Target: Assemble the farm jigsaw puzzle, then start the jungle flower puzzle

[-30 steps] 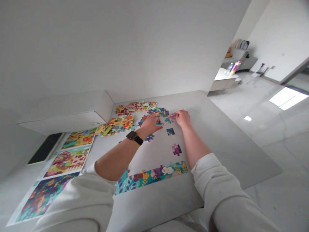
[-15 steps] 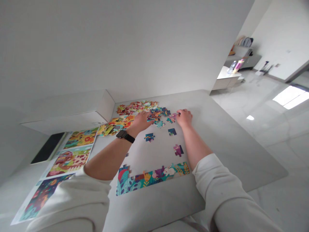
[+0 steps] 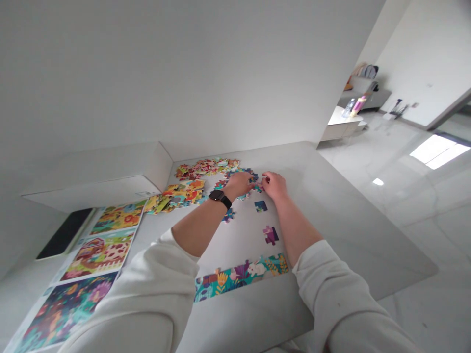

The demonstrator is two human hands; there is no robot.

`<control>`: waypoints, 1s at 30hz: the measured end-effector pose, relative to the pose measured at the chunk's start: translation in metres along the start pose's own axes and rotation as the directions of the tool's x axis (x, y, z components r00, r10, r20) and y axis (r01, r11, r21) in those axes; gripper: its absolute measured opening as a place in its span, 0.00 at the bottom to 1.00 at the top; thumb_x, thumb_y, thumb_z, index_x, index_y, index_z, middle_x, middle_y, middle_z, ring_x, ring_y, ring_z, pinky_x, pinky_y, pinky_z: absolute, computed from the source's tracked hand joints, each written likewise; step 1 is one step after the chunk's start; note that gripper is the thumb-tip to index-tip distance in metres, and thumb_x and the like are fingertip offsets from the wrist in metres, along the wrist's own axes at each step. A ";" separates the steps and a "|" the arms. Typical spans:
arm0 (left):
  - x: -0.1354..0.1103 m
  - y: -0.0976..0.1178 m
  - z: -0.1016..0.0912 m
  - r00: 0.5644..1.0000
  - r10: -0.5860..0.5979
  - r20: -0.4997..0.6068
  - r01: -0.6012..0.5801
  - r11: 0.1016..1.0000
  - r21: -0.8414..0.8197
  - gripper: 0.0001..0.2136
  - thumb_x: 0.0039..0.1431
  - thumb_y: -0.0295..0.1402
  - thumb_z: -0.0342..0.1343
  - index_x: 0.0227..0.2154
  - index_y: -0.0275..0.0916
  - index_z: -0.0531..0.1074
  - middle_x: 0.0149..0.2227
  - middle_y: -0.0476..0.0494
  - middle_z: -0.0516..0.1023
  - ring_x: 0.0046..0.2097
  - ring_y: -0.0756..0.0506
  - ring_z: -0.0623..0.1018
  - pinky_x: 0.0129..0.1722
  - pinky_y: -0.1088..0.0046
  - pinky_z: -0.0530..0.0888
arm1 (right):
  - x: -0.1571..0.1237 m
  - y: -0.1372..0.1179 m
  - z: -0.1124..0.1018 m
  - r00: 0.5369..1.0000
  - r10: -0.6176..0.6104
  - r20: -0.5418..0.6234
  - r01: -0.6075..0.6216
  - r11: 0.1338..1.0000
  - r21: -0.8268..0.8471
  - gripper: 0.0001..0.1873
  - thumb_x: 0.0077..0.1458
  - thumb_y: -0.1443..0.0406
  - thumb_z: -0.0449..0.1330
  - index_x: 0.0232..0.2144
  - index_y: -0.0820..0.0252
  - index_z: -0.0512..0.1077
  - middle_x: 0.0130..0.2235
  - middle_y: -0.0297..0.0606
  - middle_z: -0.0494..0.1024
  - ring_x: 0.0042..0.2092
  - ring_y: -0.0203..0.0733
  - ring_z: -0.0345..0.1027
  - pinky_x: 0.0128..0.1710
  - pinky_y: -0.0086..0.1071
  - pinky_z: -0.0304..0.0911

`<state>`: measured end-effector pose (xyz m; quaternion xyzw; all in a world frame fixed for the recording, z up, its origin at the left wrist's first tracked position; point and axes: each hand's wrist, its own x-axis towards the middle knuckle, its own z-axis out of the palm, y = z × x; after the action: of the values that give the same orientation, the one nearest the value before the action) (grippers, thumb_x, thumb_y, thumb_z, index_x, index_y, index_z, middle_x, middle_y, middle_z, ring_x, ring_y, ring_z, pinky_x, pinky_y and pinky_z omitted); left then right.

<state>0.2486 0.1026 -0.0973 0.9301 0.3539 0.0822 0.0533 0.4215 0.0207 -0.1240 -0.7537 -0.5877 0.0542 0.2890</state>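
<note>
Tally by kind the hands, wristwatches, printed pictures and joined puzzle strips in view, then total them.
Left hand and right hand: 2
Wristwatch: 1
Printed pictures: 3
Joined puzzle strip: 1
Total: 7

Toward the body from the right hand [image 3: 274, 185], one loose piece [image 3: 261, 206] is dark blue; a second piece [image 3: 271, 235] is purple with a navy edge. Nearer the body, the joined strip [image 3: 239, 277] is teal, patterned with yellow fronds, purple leaves and a white rabbit. Beyond the left hand [image 3: 240, 183], the far heap [image 3: 206, 168] mixes red and yellow; left of that hand, another heap [image 3: 180, 194] is orange and yellow. The watch [image 3: 220, 197] behind it is black.
</note>
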 end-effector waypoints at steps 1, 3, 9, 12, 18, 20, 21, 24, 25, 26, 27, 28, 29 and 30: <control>0.000 0.002 0.001 1.000 0.021 0.011 -0.021 0.999 -0.026 0.19 0.65 0.35 0.63 0.58 0.41 0.78 0.60 0.34 0.81 0.63 0.33 0.79 0.65 0.56 0.72 | 0.000 0.000 0.000 1.000 0.002 -0.013 -0.002 1.000 -0.003 0.18 0.68 0.64 0.57 0.56 0.55 0.80 0.50 0.44 0.83 0.54 0.53 0.73 0.57 0.44 0.64; -0.001 0.003 0.001 0.999 0.042 0.012 -0.040 0.993 -0.108 0.25 0.62 0.30 0.64 0.63 0.42 0.74 0.59 0.37 0.82 0.62 0.35 0.80 0.64 0.58 0.74 | -0.001 0.000 0.001 1.000 0.000 -0.026 0.000 1.000 -0.023 0.18 0.68 0.63 0.58 0.56 0.54 0.81 0.53 0.45 0.82 0.57 0.55 0.71 0.57 0.46 0.64; -0.007 -0.010 -0.008 0.996 -0.065 -0.059 0.046 0.957 -0.285 0.32 0.63 0.29 0.62 0.70 0.39 0.65 0.59 0.39 0.83 0.61 0.40 0.81 0.64 0.64 0.74 | -0.004 -0.003 0.002 0.996 -0.061 0.066 0.065 0.996 -0.065 0.16 0.66 0.54 0.65 0.52 0.47 0.84 0.56 0.43 0.79 0.61 0.58 0.67 0.61 0.50 0.60; -0.005 -0.020 -0.012 0.985 -0.147 -0.090 0.129 0.975 -0.183 0.27 0.64 0.30 0.60 0.66 0.37 0.71 0.62 0.35 0.80 0.64 0.37 0.78 0.66 0.62 0.72 | -0.003 -0.001 0.004 0.999 -0.016 0.042 0.019 0.997 -0.069 0.14 0.67 0.58 0.63 0.51 0.47 0.84 0.57 0.44 0.78 0.60 0.57 0.67 0.60 0.49 0.61; 0.013 -0.020 -0.005 1.000 -0.012 -0.016 0.012 1.000 -0.007 0.25 0.67 0.33 0.59 0.66 0.39 0.71 0.66 0.35 0.76 0.68 0.37 0.74 0.70 0.61 0.68 | 0.001 0.006 0.008 0.997 0.062 -0.047 -0.064 0.997 -0.048 0.20 0.66 0.69 0.57 0.54 0.53 0.82 0.56 0.47 0.78 0.59 0.55 0.68 0.60 0.46 0.62; 0.022 -0.017 -0.001 0.998 0.046 0.030 -0.047 0.999 0.024 0.29 0.66 0.34 0.60 0.69 0.37 0.67 0.68 0.32 0.74 0.69 0.37 0.73 0.70 0.62 0.67 | 0.002 0.007 0.009 0.996 0.063 -0.064 -0.065 0.997 -0.030 0.20 0.67 0.69 0.56 0.54 0.54 0.81 0.56 0.47 0.78 0.58 0.54 0.69 0.60 0.45 0.63; 0.027 -0.015 0.000 0.996 0.065 0.058 -0.067 0.997 0.031 0.31 0.66 0.34 0.61 0.70 0.36 0.65 0.68 0.31 0.74 0.69 0.37 0.74 0.70 0.62 0.68 | 0.002 0.007 0.009 0.995 0.066 -0.076 -0.067 0.998 -0.018 0.20 0.67 0.69 0.55 0.54 0.54 0.81 0.55 0.47 0.78 0.58 0.54 0.69 0.60 0.45 0.63; 0.040 -0.013 -0.001 0.989 0.075 0.125 -0.079 0.997 0.025 0.32 0.65 0.31 0.60 0.71 0.36 0.64 0.65 0.31 0.77 0.66 0.37 0.77 0.65 0.64 0.71 | 0.004 0.006 0.008 0.991 0.077 -0.108 -0.075 0.997 0.020 0.19 0.67 0.68 0.54 0.53 0.55 0.81 0.55 0.47 0.79 0.57 0.53 0.70 0.59 0.44 0.64; 0.044 -0.013 -0.003 0.987 0.081 0.137 -0.084 0.996 0.016 0.32 0.65 0.29 0.60 0.71 0.37 0.64 0.64 0.31 0.78 0.65 0.38 0.78 0.64 0.65 0.72 | 0.004 0.006 0.008 0.990 0.080 -0.113 -0.077 0.997 0.032 0.19 0.66 0.68 0.54 0.52 0.55 0.81 0.54 0.47 0.79 0.56 0.53 0.70 0.59 0.44 0.65; 0.047 -0.013 -0.005 0.986 0.092 0.143 -0.093 0.996 0.006 0.32 0.63 0.28 0.60 0.71 0.37 0.65 0.63 0.32 0.79 0.64 0.38 0.79 0.62 0.66 0.73 | 0.005 0.006 0.007 0.990 0.084 -0.117 -0.080 0.996 0.044 0.19 0.66 0.69 0.54 0.52 0.56 0.81 0.54 0.48 0.79 0.56 0.53 0.70 0.60 0.44 0.65; 0.050 -0.013 -0.007 0.984 0.104 0.144 -0.104 0.995 -0.005 0.33 0.62 0.27 0.61 0.70 0.38 0.65 0.61 0.33 0.81 0.63 0.38 0.80 0.61 0.66 0.73 | 0.005 0.006 0.007 0.989 0.088 -0.118 -0.082 0.995 0.057 0.19 0.66 0.69 0.54 0.52 0.56 0.81 0.54 0.48 0.80 0.55 0.52 0.71 0.60 0.44 0.64; 0.053 -0.013 -0.010 0.983 0.118 0.142 -0.117 0.993 -0.016 0.34 0.60 0.26 0.61 0.70 0.38 0.66 0.60 0.34 0.82 0.62 0.37 0.81 0.61 0.66 0.74 | 0.006 0.006 0.007 0.988 0.093 -0.121 -0.085 0.994 0.069 0.19 0.65 0.69 0.54 0.52 0.57 0.81 0.54 0.48 0.80 0.55 0.52 0.71 0.60 0.43 0.64; 0.055 -0.013 -0.011 0.981 0.131 0.140 -0.129 0.991 -0.026 0.34 0.58 0.25 0.62 0.69 0.37 0.67 0.59 0.34 0.82 0.60 0.37 0.81 0.60 0.65 0.74 | 0.006 0.007 0.006 0.987 0.097 -0.126 -0.087 0.993 0.080 0.19 0.65 0.69 0.53 0.51 0.57 0.81 0.53 0.48 0.80 0.55 0.52 0.71 0.61 0.43 0.64; 0.056 -0.013 -0.013 0.980 0.141 0.139 -0.138 0.990 -0.032 0.35 0.56 0.25 0.63 0.68 0.37 0.68 0.58 0.34 0.83 0.59 0.36 0.81 0.59 0.65 0.75 | 0.007 0.007 0.006 0.986 0.100 -0.132 -0.089 0.992 0.090 0.20 0.65 0.70 0.53 0.50 0.57 0.81 0.53 0.48 0.80 0.55 0.51 0.71 0.61 0.43 0.64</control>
<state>0.2790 0.1506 -0.0804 0.9555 0.2821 0.0235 0.0825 0.4266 0.0282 -0.1308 -0.7698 -0.5274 0.0409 0.3570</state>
